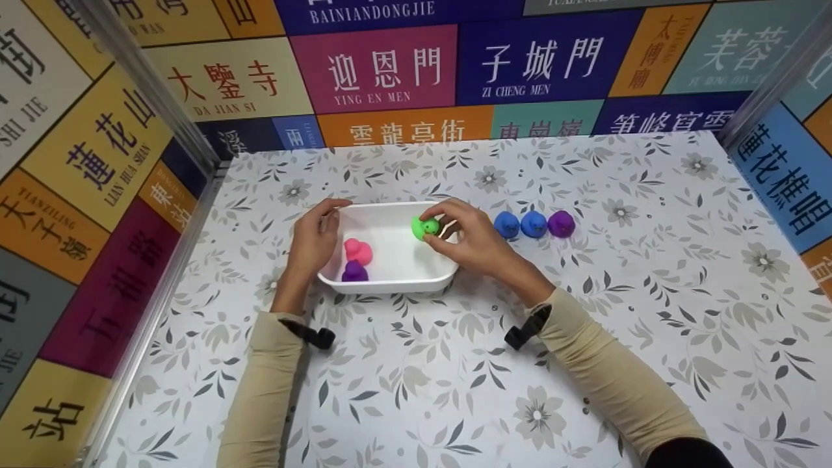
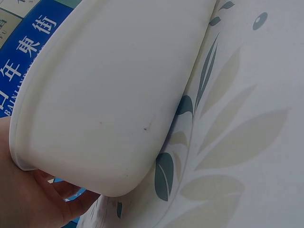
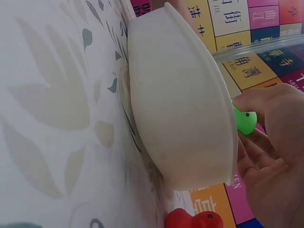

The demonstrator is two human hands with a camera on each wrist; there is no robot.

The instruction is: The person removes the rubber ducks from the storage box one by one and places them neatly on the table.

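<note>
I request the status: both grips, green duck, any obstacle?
Right grip pinches green duck over white tub. Left grip holds tub's left end. Pink duck and purple duck inside at left; nothing seen blocking.

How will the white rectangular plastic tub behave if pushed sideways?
The tub probably slides rather than tips, being low and broad. It looks unbent where the left hand grips it, suggesting stiffness. The pink rubbery toy duck and purple rubbery toy duck inside look loose and may shift.
</note>
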